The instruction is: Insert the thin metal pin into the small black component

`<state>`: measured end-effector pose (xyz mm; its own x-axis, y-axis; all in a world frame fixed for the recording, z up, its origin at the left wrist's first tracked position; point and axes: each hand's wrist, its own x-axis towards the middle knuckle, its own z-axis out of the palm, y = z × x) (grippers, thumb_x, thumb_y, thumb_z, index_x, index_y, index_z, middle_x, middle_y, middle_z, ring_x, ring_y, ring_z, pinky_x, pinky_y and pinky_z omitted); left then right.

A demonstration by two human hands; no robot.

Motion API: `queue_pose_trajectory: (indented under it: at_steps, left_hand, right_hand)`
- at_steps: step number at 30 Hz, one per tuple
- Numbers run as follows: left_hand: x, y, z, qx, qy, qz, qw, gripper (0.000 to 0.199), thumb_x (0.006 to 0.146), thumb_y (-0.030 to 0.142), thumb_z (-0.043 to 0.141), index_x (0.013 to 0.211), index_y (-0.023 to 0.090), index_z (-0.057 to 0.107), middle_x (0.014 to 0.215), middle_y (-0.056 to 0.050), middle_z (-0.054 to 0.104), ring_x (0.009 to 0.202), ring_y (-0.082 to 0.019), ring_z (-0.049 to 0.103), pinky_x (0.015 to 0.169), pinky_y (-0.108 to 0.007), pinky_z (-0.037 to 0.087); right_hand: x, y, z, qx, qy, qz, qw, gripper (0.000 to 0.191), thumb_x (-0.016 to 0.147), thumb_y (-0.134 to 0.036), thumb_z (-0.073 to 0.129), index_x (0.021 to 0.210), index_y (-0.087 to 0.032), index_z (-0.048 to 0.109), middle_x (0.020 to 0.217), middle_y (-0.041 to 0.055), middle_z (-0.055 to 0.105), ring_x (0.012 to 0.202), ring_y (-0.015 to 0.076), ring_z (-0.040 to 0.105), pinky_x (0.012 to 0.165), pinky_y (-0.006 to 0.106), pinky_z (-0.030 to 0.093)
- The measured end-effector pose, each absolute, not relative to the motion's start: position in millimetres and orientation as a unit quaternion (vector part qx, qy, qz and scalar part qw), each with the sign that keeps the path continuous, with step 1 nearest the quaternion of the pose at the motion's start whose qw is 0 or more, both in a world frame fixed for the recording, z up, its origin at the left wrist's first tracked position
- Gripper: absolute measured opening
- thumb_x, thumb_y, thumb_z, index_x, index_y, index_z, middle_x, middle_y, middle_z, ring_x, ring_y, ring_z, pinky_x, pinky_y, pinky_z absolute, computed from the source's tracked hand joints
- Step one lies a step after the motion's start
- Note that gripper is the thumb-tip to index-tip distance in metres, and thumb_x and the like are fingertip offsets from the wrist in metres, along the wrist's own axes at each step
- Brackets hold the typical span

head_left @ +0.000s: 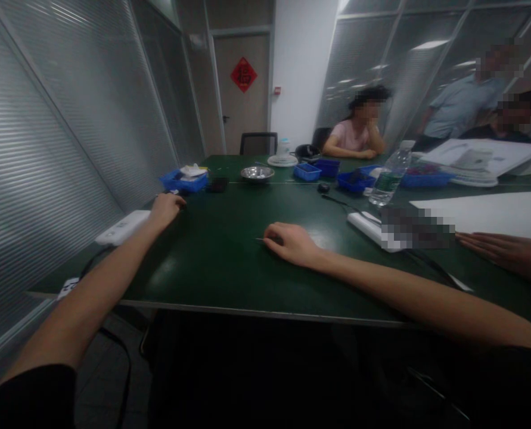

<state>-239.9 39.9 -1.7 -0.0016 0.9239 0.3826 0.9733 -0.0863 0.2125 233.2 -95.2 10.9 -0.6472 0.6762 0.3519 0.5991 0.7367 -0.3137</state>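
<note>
My right hand (292,243) rests on the green table (220,262) near its middle, fingers curled together. A thin, light, needle-like item (259,239) sticks out to the left from its fingertips; what it is cannot be told. Farther left, my left hand (167,210) is beside a blue tray (185,183) that holds white papers or packets. Its fingers are bent and blurred, and a small pale tip shows near them, too small to name. A shiny metal bowl (257,173) stands beyond both hands.
A white power strip (129,227) lies under my left forearm, another (372,231) to the right. A water bottle (391,176) stands near blue baskets (307,172). Another person's hand (506,253) rests at the right. People are across the table.
</note>
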Motion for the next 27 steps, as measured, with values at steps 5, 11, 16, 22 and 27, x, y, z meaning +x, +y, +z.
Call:
queue_pose_trajectory:
  at_steps: [5,11,16,22,27]
  left_hand:
    - [-242,39,-1,-0.7,-0.674,-0.221,0.078,0.035,0.086,0.01,0.059,0.106,0.021,0.084,0.106,-0.01,0.08,0.104,-0.03,0.074,0.101,-0.04,0.054]
    - [-256,46,-4,-0.693,-0.66,-0.289,-0.017,0.032,0.08,0.013,0.069,0.107,0.022,0.083,0.106,-0.008,0.081,0.104,-0.027,0.075,0.103,-0.035,0.053]
    - [-261,50,-3,-0.682,-0.664,-0.299,-0.058,0.031,0.077,0.02,0.076,0.107,0.021,0.083,0.108,-0.008,0.08,0.105,-0.028,0.074,0.102,-0.036,0.053]
    - [-258,50,0,-0.684,-0.67,-0.28,-0.067,0.029,0.076,0.031,0.08,0.103,0.022,0.085,0.1,-0.008,0.08,0.095,-0.03,0.074,0.092,-0.038,0.055]
    - [-260,49,-1,-0.669,-0.674,-0.296,-0.098,0.025,0.073,0.036,0.083,0.094,0.024,0.085,0.097,-0.007,0.081,0.096,-0.029,0.074,0.093,-0.037,0.054]
  right_hand:
    - [234,-94,10,-0.351,-0.904,0.088,0.228,0.018,0.101,-0.033,0.06,0.108,-0.019,0.068,0.103,0.0056,0.071,0.085,0.0177,0.064,0.072,0.029,0.046]
    - [234,-95,11,-0.355,-0.903,0.09,0.224,0.018,0.101,-0.033,0.06,0.108,-0.019,0.069,0.104,0.0061,0.071,0.085,0.0177,0.064,0.072,0.029,0.046]
    - [234,-96,13,-0.356,-0.903,0.093,0.22,0.019,0.101,-0.034,0.059,0.108,-0.019,0.069,0.104,0.006,0.071,0.085,0.0178,0.064,0.071,0.028,0.046]
    - [234,-95,10,-0.358,-0.902,0.084,0.226,0.018,0.101,-0.034,0.06,0.107,-0.019,0.069,0.104,0.0061,0.072,0.085,0.018,0.065,0.071,0.029,0.046]
    - [234,-93,8,-0.353,-0.904,0.079,0.225,0.018,0.101,-0.035,0.06,0.108,-0.02,0.068,0.102,0.0058,0.071,0.084,0.0176,0.064,0.071,0.028,0.045]
